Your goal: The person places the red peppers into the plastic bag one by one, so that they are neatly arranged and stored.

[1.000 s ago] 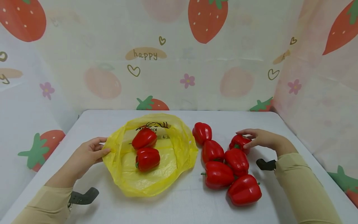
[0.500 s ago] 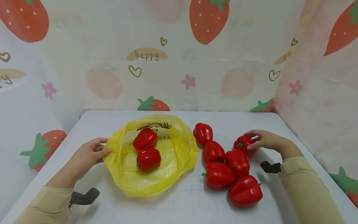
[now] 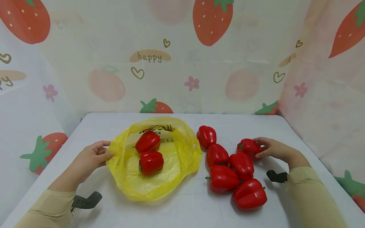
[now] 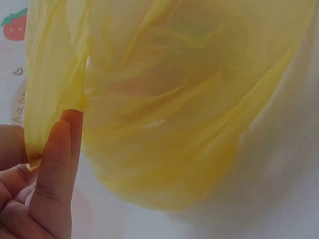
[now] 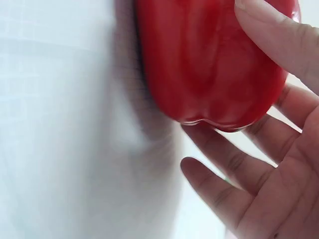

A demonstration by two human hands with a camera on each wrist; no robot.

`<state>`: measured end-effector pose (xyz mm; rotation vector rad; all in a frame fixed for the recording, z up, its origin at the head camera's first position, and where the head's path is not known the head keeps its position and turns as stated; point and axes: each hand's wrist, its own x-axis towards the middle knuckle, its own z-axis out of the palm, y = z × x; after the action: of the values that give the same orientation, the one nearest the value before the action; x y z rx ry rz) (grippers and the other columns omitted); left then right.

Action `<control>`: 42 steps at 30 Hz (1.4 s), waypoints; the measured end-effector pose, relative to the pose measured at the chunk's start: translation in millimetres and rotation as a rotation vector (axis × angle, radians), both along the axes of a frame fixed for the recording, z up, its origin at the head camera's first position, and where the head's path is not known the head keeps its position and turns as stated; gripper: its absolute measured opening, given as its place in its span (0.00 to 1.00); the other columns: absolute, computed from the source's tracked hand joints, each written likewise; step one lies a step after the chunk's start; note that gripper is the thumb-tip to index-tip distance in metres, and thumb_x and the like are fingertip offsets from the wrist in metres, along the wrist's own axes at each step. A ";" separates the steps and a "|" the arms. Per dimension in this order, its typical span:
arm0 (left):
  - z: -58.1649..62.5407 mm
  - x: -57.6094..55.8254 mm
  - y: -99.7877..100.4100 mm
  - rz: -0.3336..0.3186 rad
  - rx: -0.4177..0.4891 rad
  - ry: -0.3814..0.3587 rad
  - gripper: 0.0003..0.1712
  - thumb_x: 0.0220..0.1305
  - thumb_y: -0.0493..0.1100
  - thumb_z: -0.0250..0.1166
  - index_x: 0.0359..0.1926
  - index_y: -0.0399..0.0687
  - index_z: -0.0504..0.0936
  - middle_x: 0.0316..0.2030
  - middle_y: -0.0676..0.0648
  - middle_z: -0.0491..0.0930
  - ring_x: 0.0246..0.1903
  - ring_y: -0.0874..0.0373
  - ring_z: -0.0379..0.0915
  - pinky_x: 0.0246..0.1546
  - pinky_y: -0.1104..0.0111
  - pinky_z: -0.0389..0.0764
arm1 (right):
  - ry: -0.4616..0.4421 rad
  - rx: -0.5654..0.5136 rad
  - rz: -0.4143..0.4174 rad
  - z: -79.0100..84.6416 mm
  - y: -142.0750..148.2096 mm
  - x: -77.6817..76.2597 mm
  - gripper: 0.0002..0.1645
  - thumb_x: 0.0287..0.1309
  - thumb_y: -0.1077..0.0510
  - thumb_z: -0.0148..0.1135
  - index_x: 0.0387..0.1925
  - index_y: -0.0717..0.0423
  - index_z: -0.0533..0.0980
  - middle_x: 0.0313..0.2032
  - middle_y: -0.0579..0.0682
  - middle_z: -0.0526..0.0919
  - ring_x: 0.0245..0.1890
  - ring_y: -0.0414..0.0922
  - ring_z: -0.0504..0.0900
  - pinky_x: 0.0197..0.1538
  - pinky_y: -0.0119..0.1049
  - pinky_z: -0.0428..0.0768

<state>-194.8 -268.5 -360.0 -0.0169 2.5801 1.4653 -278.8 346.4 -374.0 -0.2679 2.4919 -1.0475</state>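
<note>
My left hand [image 3: 92, 155] pinches the left rim of a yellow plastic bag [image 3: 125, 183] between thumb and fingers; the left wrist view shows the thin film [image 4: 164, 164] bunched there. The bag's mouth gapes, with two red bell peppers [image 3: 151, 162] lying inside. On the right, my right hand [image 3: 276, 150] holds the blunt end of another red bell pepper [image 3: 248, 147], its green stem pointing left. In the right wrist view the thumb lies across this pepper [image 5: 199, 64], with fingers on its far side and the little finger off it.
Several more red bell peppers [image 3: 223, 179] lie in a cluster between the bag and my right hand. They stand on a white table [image 3: 182, 212], in front of a strawberry-print cloth backdrop [image 3: 182, 63]. A black strap end [image 3: 86, 201] juts from my left wrist.
My right hand has shifted slightly right and down, turning the pepper onto its side so that its stem points left. The left hand and the bag stay put.
</note>
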 end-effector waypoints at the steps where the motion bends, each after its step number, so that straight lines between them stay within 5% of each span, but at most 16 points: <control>1: -0.2 0.2 0.0 0.000 0.002 -0.001 0.33 0.61 0.53 0.59 0.62 0.43 0.63 0.43 0.41 0.75 0.40 0.55 0.76 0.43 0.67 0.79 | 0.005 -0.001 -0.008 -2.2 0.0 0.3 0.43 0.48 0.52 0.67 0.63 0.56 0.60 0.59 0.64 0.64 0.59 0.62 0.61 0.54 0.60 0.66; 22: -0.4 0.7 0.1 0.000 0.008 0.002 0.33 0.61 0.52 0.59 0.62 0.42 0.63 0.42 0.41 0.74 0.39 0.54 0.76 0.43 0.67 0.79 | 0.127 -0.043 -0.075 -4.1 6.9 3.5 0.40 0.50 0.49 0.65 0.62 0.58 0.61 0.55 0.61 0.69 0.54 0.58 0.68 0.51 0.52 0.74; 42: -2.1 -0.4 -0.7 -0.007 0.024 0.009 0.33 0.61 0.53 0.60 0.62 0.42 0.63 0.42 0.40 0.75 0.39 0.55 0.76 0.43 0.68 0.79 | 0.258 -0.095 0.105 60.8 -40.0 -6.1 0.32 0.52 0.53 0.65 0.58 0.53 0.66 0.48 0.54 0.77 0.49 0.51 0.75 0.48 0.47 0.75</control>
<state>-195.2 -269.2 -362.1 0.0019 2.5665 1.4965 -284.8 306.4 -313.2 -0.5905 2.6209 -1.1523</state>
